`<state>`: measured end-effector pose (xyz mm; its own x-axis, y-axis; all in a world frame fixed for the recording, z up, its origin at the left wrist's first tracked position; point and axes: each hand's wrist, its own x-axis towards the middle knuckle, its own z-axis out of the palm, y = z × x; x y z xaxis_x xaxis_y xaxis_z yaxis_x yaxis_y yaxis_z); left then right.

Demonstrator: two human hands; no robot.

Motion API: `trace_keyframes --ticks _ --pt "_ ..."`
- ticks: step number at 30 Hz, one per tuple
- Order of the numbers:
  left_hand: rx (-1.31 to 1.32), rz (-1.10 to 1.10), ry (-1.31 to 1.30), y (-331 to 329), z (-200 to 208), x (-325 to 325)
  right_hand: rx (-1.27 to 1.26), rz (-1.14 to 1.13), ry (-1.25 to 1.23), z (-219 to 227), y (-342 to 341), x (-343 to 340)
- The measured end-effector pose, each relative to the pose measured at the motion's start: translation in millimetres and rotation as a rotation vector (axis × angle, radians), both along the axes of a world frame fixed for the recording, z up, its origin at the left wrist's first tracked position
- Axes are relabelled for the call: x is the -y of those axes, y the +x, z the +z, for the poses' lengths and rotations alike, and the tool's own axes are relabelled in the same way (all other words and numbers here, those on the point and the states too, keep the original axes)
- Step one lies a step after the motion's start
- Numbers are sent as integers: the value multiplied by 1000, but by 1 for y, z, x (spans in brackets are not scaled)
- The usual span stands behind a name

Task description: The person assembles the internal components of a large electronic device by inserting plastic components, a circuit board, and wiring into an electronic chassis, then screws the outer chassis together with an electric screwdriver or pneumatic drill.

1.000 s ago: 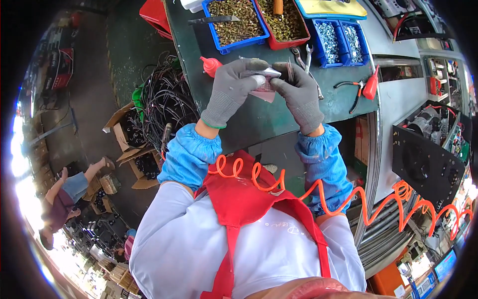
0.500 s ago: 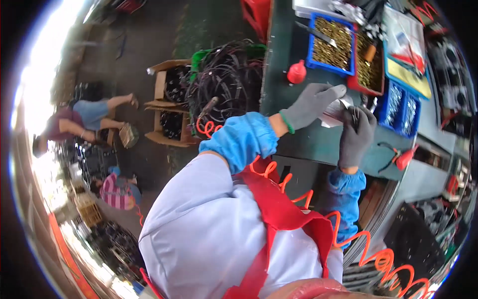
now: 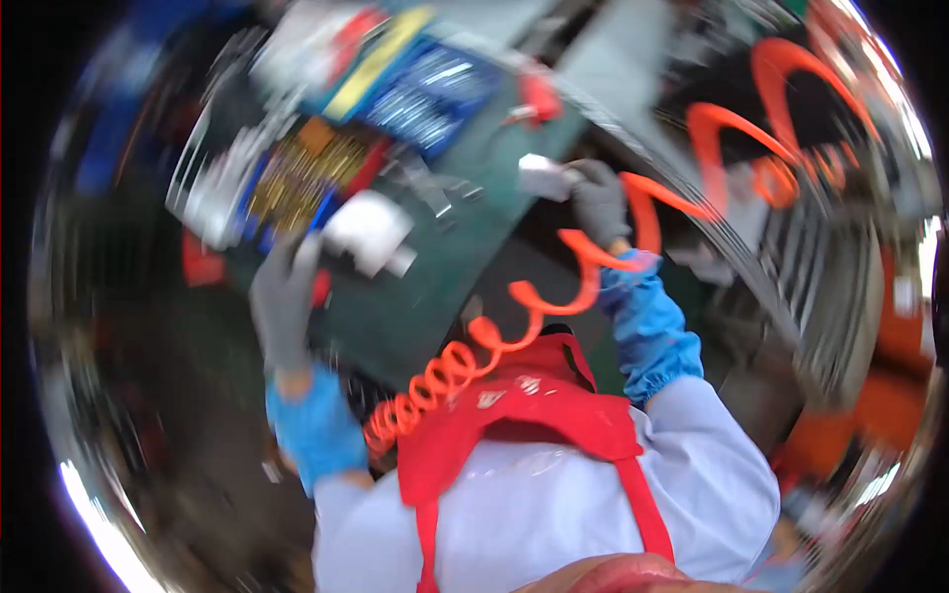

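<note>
My right hand (image 3: 597,198), in a grey glove, is closed on a pale, shiny flat piece (image 3: 546,178) beyond the right edge of the green table. My left hand (image 3: 283,306), gloved alike, is over the table's left edge with its fingers stretched out, blurred by motion. Just beyond its fingertips is a blue bin (image 3: 324,210) of gold-coloured small metal parts (image 3: 308,176). To the right of those fingertips lies a white piece (image 3: 370,231), its kind too blurred to tell. A bit of red (image 3: 321,288) shows beside the left hand.
An orange coiled hose (image 3: 514,316) stretches across in front of me and up to the right. Blue bins (image 3: 427,89) of silvery parts stand at the table's far side. Near them are loose metal pieces (image 3: 430,188) and a red-handled tool (image 3: 539,97). The green table (image 3: 395,316) lies ahead.
The view has swung round to the right. My hands, together at a shiny piece before, are now far apart: the left near the gold-coloured parts, the right out to the right with a pale piece.
</note>
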<state>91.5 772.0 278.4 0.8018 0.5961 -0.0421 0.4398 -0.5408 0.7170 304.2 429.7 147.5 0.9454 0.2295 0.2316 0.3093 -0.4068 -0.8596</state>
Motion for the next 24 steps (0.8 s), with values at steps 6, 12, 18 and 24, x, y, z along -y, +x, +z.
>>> trace_keyframes --ticks 6,12,18,24 --pt "552 -833 -560 22 115 169 -248 -437 354 -7 -1 168" --pt "94 -1168 -693 107 112 362 -83 -497 445 90 32 290" --pt "170 -772 -614 235 74 472 -79 -354 484 152 57 362" --pt "221 -720 -596 293 54 536 -83 -248 457 167 78 400"
